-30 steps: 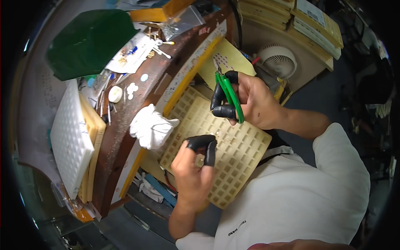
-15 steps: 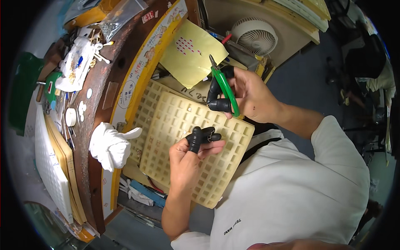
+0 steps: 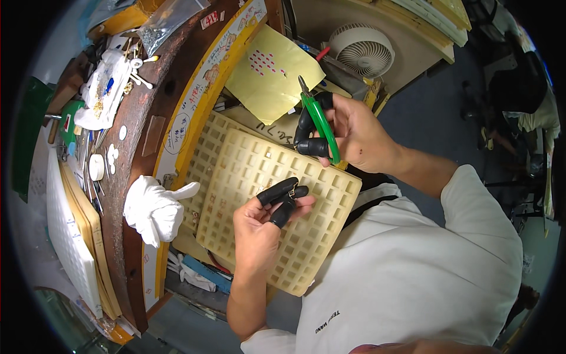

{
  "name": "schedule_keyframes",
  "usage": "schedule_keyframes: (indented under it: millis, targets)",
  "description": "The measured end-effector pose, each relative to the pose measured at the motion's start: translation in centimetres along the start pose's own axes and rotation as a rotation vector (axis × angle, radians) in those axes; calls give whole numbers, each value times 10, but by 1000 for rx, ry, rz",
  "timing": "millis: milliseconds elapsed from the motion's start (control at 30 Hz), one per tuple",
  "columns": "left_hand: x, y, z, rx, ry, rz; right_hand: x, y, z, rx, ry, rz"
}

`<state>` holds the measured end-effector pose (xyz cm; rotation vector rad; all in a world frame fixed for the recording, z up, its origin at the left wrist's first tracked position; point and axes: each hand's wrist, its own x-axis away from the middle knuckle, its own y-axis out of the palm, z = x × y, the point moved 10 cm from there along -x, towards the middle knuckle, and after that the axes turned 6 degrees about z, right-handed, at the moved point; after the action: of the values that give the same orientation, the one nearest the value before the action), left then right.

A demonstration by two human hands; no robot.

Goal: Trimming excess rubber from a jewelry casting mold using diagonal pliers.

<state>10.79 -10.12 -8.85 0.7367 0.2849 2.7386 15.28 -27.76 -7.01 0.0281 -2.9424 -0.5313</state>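
Observation:
My right hand (image 3: 352,134) is wrapped round green-handled pliers (image 3: 322,125), their narrow metal jaws pointing up and away. Black covers sleeve several of its fingers. Lower and to the left, my left hand (image 3: 254,227) pinches a small gold jewellery piece (image 3: 291,192) between black-covered fingertips; its exact shape is too small to tell. The hand is above a cream tray (image 3: 335,177) moulded with rows of square pockets. Tiny metal pieces sit in some of those pockets. The plier jaws are apart from the gold piece.
Beyond the tray, a yellow sheet (image 3: 259,97) carries pink dots. A white fan (image 3: 362,50) stands at far right. White gloves (image 3: 154,209) hang at the bench's edge (image 3: 137,147), where tools, swabs and a white cloth (image 3: 106,97) lie. Stacked boards (image 3: 71,218) lean at left.
My left thumb has swung down toward me and the fingers have rearranged, leaving the gold piece more exposed. My right hand keeps the pliers almost where they were.

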Motion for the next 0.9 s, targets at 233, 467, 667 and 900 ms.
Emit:
schedule_keyframes:
  millis: [233,467,667,900]
  targets:
    - [1,-3,3,-9,51,-19,2,2,-1,11,10,-12]
    - [12,-32,44,-20,226,195,14,10,6,199,-25,-48]
    - [29,-57,77,-35,405,291,31,41,5,577,-101,-203]
    - [34,-64,86,-66,459,310,38,83,2,815,-368,-355]
